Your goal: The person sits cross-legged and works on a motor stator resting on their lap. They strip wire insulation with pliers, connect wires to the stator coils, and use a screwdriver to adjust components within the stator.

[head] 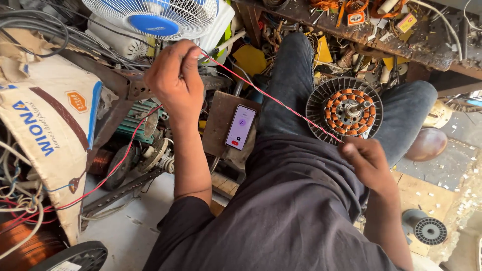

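Note:
My left hand point(173, 78) is raised and pinches one end of a thin red and white twisted wire point(271, 98). The wire runs taut, down and to the right, to my right hand point(366, 158), which pinches it near my lap. More red wire point(113, 170) trails from my left hand down to the left. A round fan motor stator point(344, 109) with copper windings and a black slotted rim rests on my right knee, just above my right hand. A phone point(240, 127) with a lit screen lies on a brown board point(218, 125) between my arms.
A white and blue table fan point(155, 17) stands at the top. A cardboard box point(47, 120) and cables lie left, motor parts point(150, 155) beside them. A cluttered workbench point(381, 35) crosses the top right. A black spool point(427, 228) sits on the floor at right.

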